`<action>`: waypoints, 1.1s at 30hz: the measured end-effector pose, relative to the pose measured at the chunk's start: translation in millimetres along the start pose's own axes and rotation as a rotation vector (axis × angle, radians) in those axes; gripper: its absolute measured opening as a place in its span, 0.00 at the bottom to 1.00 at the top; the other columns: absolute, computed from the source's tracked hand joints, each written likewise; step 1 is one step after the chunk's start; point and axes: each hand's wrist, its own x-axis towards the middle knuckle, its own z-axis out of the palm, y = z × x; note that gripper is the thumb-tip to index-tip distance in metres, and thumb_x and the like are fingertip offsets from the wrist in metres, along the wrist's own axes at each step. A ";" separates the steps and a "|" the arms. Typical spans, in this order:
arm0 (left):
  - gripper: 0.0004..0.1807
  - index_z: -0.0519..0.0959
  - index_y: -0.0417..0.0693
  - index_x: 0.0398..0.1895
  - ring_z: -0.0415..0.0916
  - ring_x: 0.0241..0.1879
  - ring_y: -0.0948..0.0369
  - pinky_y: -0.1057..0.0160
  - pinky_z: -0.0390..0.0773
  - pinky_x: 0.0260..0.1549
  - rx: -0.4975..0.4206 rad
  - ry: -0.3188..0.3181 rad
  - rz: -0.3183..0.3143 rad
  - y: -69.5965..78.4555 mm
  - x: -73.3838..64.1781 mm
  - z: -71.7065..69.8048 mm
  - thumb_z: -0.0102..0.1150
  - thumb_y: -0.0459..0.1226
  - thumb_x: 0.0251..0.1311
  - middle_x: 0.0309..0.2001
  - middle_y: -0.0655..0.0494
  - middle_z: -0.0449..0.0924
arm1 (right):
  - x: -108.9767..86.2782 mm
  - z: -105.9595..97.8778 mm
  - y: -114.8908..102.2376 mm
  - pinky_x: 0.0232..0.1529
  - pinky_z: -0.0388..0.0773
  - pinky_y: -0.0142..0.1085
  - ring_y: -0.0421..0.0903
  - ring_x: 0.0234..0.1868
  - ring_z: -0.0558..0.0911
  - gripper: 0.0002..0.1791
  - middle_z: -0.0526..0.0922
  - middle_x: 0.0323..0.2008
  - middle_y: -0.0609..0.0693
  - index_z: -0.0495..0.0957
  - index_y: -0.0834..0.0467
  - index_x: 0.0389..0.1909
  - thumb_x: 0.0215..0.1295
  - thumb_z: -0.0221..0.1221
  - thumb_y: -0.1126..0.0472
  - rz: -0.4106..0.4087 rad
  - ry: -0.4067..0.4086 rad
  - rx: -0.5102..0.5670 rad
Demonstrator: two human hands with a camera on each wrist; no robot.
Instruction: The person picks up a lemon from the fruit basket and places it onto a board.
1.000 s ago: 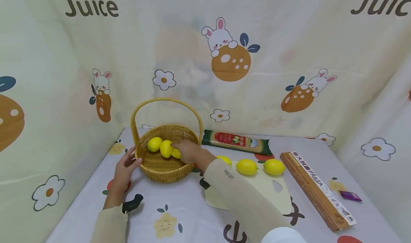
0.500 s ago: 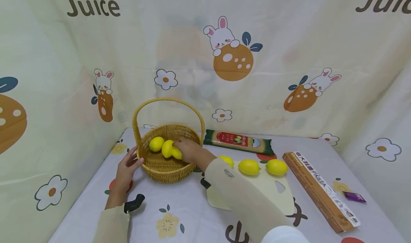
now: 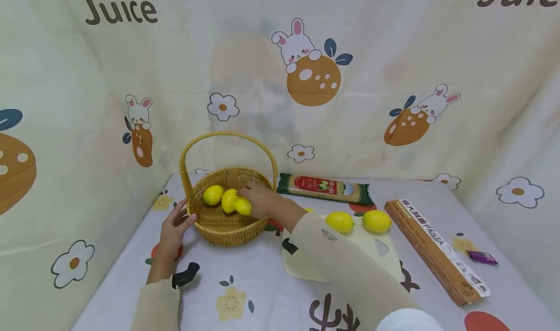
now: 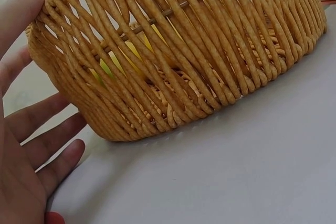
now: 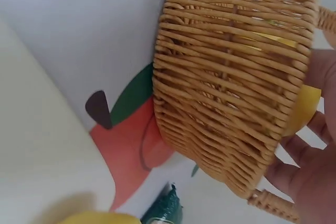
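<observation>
A wicker basket (image 3: 227,234) with a tall arched handle stands at the back left, with three yellow lemons (image 3: 213,195) inside it. My left hand (image 3: 171,229) touches the basket's left side, thumb near the rim and fingers spread along the outer wall in the left wrist view. Over the basket's right rim reaches my right hand (image 3: 262,200), its fingertips right at the rightmost lemon (image 3: 243,205). In the right wrist view this lemon (image 5: 304,108) shows past the rim, beside loosely spread fingers (image 5: 296,148).
Several lemons (image 3: 377,221) sit on a cream cutting board (image 3: 302,265), partly behind the right sleeve. Behind it lies a green pasta packet (image 3: 323,187). A long pasta box (image 3: 437,253) and a small purple sachet (image 3: 482,257) lie on the right.
My right hand has drawn slightly to the right and up, showing more of the rightmost lemon. The sleeve now covers more of the lemon at the board's left. My left hand stays at the basket.
</observation>
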 end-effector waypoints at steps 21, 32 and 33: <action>0.37 0.60 0.63 0.74 0.62 0.66 0.47 0.42 0.57 0.65 0.009 0.008 0.004 -0.5 1.5 1.1 0.63 0.46 0.63 0.69 0.44 0.63 | -53.2 -24.0 12.5 0.59 0.70 0.41 0.49 0.59 0.69 0.33 0.65 0.63 0.50 0.70 0.49 0.66 0.58 0.67 0.54 -0.179 0.094 -0.065; 0.38 0.58 0.62 0.75 0.60 0.67 0.47 0.44 0.55 0.66 -0.025 -0.019 -0.020 -2.3 3.8 -2.0 0.62 0.45 0.64 0.70 0.44 0.61 | -93.2 -29.6 23.8 0.52 0.74 0.37 0.44 0.55 0.70 0.35 0.68 0.58 0.47 0.70 0.47 0.67 0.57 0.69 0.53 -0.228 0.118 -0.135; 0.38 0.58 0.62 0.75 0.60 0.67 0.47 0.44 0.55 0.66 -0.025 -0.019 -0.021 -2.5 3.7 -2.1 0.62 0.45 0.64 0.70 0.44 0.61 | -97.4 -29.0 24.8 0.52 0.74 0.37 0.44 0.54 0.70 0.34 0.69 0.58 0.47 0.70 0.47 0.66 0.57 0.69 0.53 -0.236 0.121 -0.130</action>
